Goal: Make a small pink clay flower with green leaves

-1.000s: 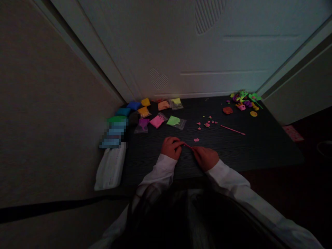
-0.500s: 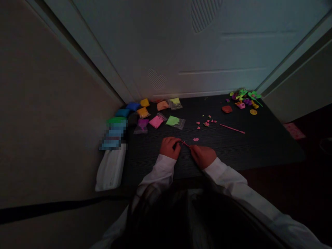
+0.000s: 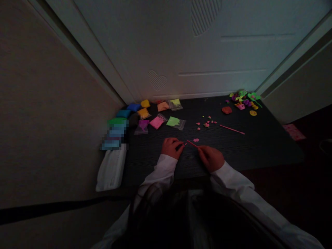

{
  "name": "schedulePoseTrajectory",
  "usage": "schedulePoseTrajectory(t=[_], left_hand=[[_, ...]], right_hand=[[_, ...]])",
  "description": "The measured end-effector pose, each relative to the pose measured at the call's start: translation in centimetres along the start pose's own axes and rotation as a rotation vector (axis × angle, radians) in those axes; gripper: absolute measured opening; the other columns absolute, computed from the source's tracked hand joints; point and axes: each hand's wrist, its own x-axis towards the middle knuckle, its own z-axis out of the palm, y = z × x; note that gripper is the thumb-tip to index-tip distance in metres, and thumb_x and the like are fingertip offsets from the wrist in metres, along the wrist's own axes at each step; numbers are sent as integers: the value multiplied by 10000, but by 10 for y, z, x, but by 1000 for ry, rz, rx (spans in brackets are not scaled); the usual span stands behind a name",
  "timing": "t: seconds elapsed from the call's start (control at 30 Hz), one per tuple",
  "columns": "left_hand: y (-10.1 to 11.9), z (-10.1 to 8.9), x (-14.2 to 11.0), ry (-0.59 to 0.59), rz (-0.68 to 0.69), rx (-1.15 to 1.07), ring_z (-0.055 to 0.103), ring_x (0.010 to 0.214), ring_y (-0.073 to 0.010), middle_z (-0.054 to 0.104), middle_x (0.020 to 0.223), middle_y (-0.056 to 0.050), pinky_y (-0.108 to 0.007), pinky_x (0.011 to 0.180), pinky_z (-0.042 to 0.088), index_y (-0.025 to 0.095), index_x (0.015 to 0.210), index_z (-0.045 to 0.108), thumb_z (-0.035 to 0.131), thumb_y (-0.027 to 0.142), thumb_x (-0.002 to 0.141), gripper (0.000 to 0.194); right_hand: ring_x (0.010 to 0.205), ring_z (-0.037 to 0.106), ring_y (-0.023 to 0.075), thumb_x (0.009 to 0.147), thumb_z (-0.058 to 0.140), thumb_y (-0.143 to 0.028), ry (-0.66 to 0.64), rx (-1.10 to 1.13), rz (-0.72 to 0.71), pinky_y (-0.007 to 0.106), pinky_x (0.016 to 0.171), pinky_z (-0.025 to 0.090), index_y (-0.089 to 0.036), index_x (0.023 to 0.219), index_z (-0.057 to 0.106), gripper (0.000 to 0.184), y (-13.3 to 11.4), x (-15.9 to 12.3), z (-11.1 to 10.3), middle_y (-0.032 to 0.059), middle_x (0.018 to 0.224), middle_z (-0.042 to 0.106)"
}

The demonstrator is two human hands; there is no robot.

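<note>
Small pink piece [image 3: 185,144]: centre of this clock, with 12 o'clock towards the white panel [image 3: 223,58]; it sat at your left fingertips on or just over the bench [image 3: 264,145].
Left hand [image 3: 171,148]: at 8 o'clock, your fingers were curled narrow, tips beside the small pink piece; whether they pinched it, I could not tell.
Right hand [image 3: 211,159]: at 4 o'clock, your fingers gripped a pink tool [image 3: 192,143], its free tip aimed at 10 o'clock, near the small pink piece.
Flat pink piece [image 3: 196,140]: at 2 o'clock, near your tool.
Green bag [image 3: 182,123]: at 11 o'clock, clear, with light green material filling its left part.
Pink bag [image 3: 162,117]: at 10 o'clock, clear, with a pink slab inside.
Purple bag [image 3: 140,131]: also towards 10 o'clock, clear, with purple material bunched at its upper side.
Lime bag [image 3: 177,107]: between 11 and 12 o'clock, clear, yellow-green material in its upper part.
White packet [image 3: 111,169]: at 8 o'clock; you could not see its contents.
Pink bits [image 3: 206,124]: scattered between 1 and 2 o'clock.
Spare pink stick [image 3: 232,129]: lying between 2 and 3 o'clock.
Coloured pile [image 3: 243,100]: far off at 2 o'clock, beyond a red lump [image 3: 227,110].
</note>
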Motion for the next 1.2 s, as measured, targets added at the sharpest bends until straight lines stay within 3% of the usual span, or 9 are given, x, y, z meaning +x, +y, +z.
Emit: schedulePoseTrajectory(t=[0.23,0.37,0.5,0.67,0.8,1.03,1.2], left_hand=[[1,-3,2,-41,-19,-27,489,765,-159,609,744,-24,-320,736,397,210,708,635,535,279,678,125],[4,-5,1,9,-97,-131,516,739,-136,619,721,-10,-284,717,421,187,710,605,525,228,679,94],[5,-6,-1,56,-228,-236,533,666,-114,599,695,-2,-251,642,450,185,708,591,547,229,652,84],[3,-8,0,55,-197,-270,537,697,-115,606,718,-1,-254,667,454,197,868,594,549,210,654,219],[0,-7,1,36,-157,-237,537,734,-125,616,731,-8,-274,697,452,209,853,612,548,228,665,200],[5,-7,-1,17,-137,-243,549,715,-126,627,706,-8,-275,695,450,209,670,631,561,295,659,111],[8,-10,0,13,-253,-244,535,606,-111,588,625,5,-248,599,443,190,608,595,580,378,614,189]], right_hand=[[703,541,144,791,368,-326,145,-121,223,260,646,386,-182,939,548,274,51,0,-26,46,835,605],[727,519,167,766,405,-332,113,-231,210,287,665,372,-176,922,570,275,78,-5,-33,64,782,584],[764,494,187,743,432,-329,143,-304,189,313,669,347,-188,876,601,257,84,-7,-31,76,813,569],[863,468,217,714,475,-347,237,-301,181,347,712,325,-194,907,591,272,74,-5,-33,82,913,551],[877,468,206,725,469,-284,303,-221,133,357,757,311,-188,910,585,238,54,-1,-29,78,907,553],[900,460,166,761,432,-254,177,0,-120,339,819,276,-199,955,549,232,-2,20,-2,51,927,555],[893,457,165,774,417,-256,143,54,-156,342,802,269,-199,937,556,222,-15,34,4,54,910,557]])
